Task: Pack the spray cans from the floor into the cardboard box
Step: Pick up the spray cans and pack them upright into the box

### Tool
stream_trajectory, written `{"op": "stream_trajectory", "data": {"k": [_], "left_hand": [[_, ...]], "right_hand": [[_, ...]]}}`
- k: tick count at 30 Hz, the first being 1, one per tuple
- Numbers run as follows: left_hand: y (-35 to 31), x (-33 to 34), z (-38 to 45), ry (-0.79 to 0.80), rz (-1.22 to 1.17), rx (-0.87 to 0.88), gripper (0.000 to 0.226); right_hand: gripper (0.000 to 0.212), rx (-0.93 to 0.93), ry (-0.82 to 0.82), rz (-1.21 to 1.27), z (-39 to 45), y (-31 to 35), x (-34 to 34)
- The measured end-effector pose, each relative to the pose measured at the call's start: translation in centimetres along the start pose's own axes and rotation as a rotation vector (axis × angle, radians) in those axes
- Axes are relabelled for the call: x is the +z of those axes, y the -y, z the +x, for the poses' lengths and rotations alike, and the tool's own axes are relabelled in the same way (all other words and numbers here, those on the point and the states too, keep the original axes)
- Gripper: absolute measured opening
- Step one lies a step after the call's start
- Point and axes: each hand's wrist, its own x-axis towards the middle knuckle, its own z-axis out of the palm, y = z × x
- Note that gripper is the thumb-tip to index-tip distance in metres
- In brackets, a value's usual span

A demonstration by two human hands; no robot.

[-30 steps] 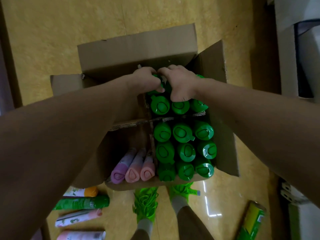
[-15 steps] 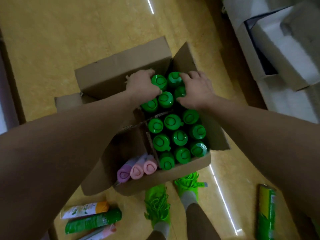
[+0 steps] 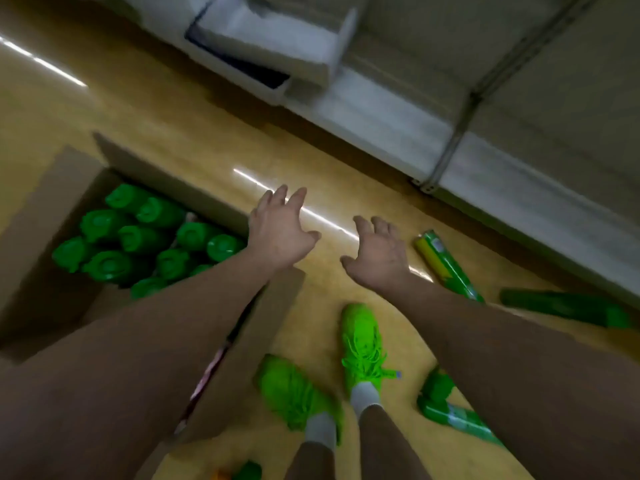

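Note:
The cardboard box (image 3: 45,209) lies at the left with several green-capped spray cans (image 3: 138,237) standing inside. My left hand (image 3: 280,233) hovers past the box's right edge, fingers spread and holding nothing. My right hand (image 3: 379,254) is stretched out over the floor, also empty with fingers spread. Just right of it a green and yellow spray can (image 3: 446,265) lies on the floor. A dark green can (image 3: 568,306) lies further right, and another green can (image 3: 453,410) lies under my right forearm. The frame is blurred.
My green shoes (image 3: 360,344) stand on the yellow floor between box and loose cans. A white open box (image 3: 277,50) and pale panels (image 3: 485,98) run along the back right. A green and orange can tip (image 3: 242,472) shows at the bottom edge.
Both hands left the cans in the box and swung right over the floor, now empty and spread. The view turned right, bringing the loose cans into sight.

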Motion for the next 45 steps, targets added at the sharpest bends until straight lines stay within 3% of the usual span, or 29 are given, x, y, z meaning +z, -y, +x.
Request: {"op": "stream_trajectory", "data": {"k": [6, 12, 23, 31, 35, 39, 45], "left_hand": [[-10.2, 8.4, 0.6, 0.206, 0.114, 0.184, 0.089], [-16.9, 17.4, -0.1, 0.357, 0.210, 0.267, 0.091], [-23.7, 34.9, -5.2, 0.627, 0.381, 0.360, 0.091], [-24.3, 48.1, -9.4, 0.711, 0.406, 0.348, 0.082], [-24.1, 52.9, -10.3, 0.634, 0.251, 0.165, 0.083], [-23.6, 55.6, -9.8, 0.475, 0.173, 0.049, 0.082], [-23.1, 56.4, -8.7, 0.494, 0.191, 0.019, 0.079]], "right_hand": [[0.083, 0.388, 0.046, 0.212, -5.4, -14.0, 4.5], [0.081, 0.708, 0.064, 0.421, -10.1, -23.8, 9.7], [0.063, 1.390, -0.001, 0.949, -18.8, -33.8, 23.0], [0.082, 1.609, -0.140, 1.322, -19.9, -37.1, 33.2], [0.083, 1.673, -0.193, 1.508, -19.1, -38.0, 36.9], [0.077, 1.682, -0.261, 1.728, -17.7, -38.4, 38.8], [0.068, 1.779, -0.333, 1.837, -16.6, -38.6, 39.9]]}}
